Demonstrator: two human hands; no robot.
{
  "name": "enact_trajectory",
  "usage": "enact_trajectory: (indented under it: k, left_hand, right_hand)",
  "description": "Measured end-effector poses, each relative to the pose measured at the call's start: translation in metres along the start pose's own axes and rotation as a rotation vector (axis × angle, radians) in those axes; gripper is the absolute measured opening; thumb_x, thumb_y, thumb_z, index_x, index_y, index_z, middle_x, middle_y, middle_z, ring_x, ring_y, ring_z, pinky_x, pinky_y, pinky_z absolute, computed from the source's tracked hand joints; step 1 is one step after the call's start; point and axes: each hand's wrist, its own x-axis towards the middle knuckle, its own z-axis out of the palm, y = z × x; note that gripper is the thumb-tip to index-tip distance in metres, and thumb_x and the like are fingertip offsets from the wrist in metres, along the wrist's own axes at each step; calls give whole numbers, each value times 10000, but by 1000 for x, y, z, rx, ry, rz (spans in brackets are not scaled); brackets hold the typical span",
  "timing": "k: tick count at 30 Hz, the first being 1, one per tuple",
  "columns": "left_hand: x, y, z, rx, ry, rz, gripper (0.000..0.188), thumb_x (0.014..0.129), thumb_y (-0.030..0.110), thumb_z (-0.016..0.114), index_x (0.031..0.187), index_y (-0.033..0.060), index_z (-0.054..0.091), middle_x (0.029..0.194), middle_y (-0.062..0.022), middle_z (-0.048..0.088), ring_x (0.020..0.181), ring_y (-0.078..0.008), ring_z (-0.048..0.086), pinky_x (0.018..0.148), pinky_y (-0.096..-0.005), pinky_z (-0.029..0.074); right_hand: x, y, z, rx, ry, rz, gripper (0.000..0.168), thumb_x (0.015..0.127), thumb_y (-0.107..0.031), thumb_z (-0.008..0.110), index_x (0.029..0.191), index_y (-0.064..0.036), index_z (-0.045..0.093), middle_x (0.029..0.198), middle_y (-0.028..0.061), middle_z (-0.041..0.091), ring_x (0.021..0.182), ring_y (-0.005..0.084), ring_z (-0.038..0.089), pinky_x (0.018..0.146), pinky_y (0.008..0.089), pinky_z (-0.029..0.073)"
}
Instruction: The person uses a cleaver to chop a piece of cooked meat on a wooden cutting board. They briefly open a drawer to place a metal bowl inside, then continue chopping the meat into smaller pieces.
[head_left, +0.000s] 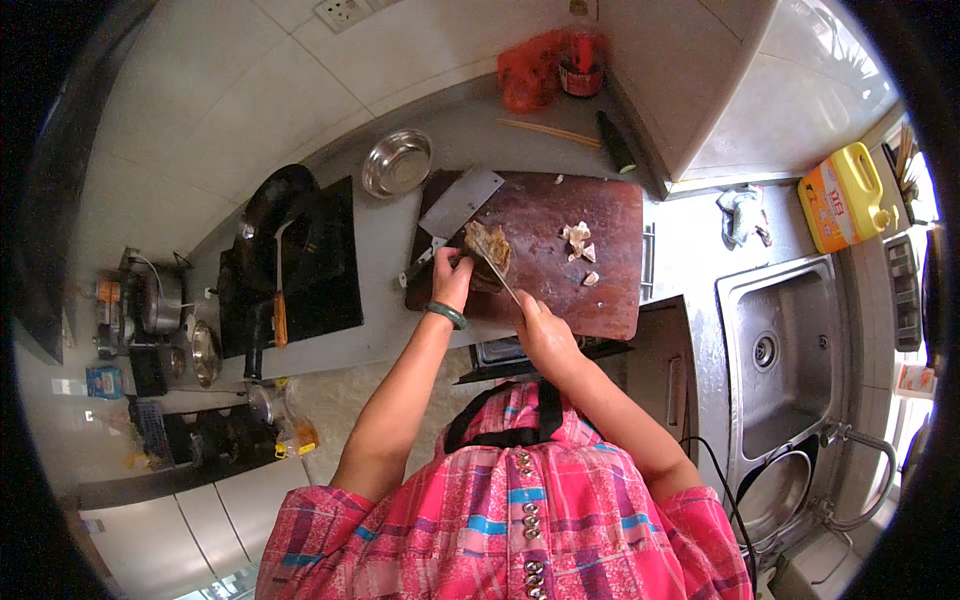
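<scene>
My right hand (545, 334) grips a knife, its narrow blade (496, 271) lying across a brown, rough piece of food (489, 241), perhaps cooked meat. My left hand (451, 283), with a green bangle at the wrist, holds the near left edge of that food with curled fingers. Under both is a dark red-brown wooden cutting board (540, 206). A broad cleaver (461, 201) lies flat at the board's upper left, its handle pointing toward the left hand. White scraps that look like garlic skins (577, 241) and a small clove-like piece (591, 278) lie on the right half.
Left are a steel bowl (397, 163) and a black wok (279, 217) with a spatula. Behind the board lie chopsticks (551, 133), a cut cucumber (616, 142) and a red bag (529, 71). Right are a cloth (744, 216), a yellow jug (844, 196) and a steel sink (787, 390).
</scene>
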Motion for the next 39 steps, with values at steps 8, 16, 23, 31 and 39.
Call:
enact_trajectory:
  k: [8,16,23,31,39]
  left_hand:
    - [7,3,-1,-93,-76,-39,267,759,160,532,951,-6,447,892,-103,486,841,-201,446,784,-315,370]
    - [6,-6,-1,-77,-75,-49,176,775,65,503,933,14,446,894,-45,452,845,-133,414,790,-274,348]
    - [7,6,2,-171,-103,-75,303,754,151,522,992,-19,444,936,-98,492,856,-187,444,790,-308,370]
    - [6,3,-6,-41,-111,-98,273,756,134,524,976,-4,438,911,-77,473,854,-170,432,788,-292,368]
    - [12,11,-9,-150,-127,-130,246,754,121,532,955,12,439,906,-46,454,851,-143,409,788,-283,358]
  right_hand:
    - [29,1,11,13,7,17,438,768,-56,509,1184,-34,373,821,226,531,669,403,550,579,461,455]
    - [-7,1,13,-27,-39,135,448,760,-46,503,1190,-38,375,801,212,521,633,397,555,548,460,455]
    - [40,9,30,23,89,5,458,751,-38,508,1191,-39,378,796,202,504,635,385,547,541,450,447]
    - [1,6,26,-39,-32,164,474,772,-49,489,1227,-47,357,813,209,509,645,384,558,549,460,456]
    - [33,25,36,172,117,29,267,795,-72,510,1031,-18,397,842,244,547,761,429,547,637,458,451]
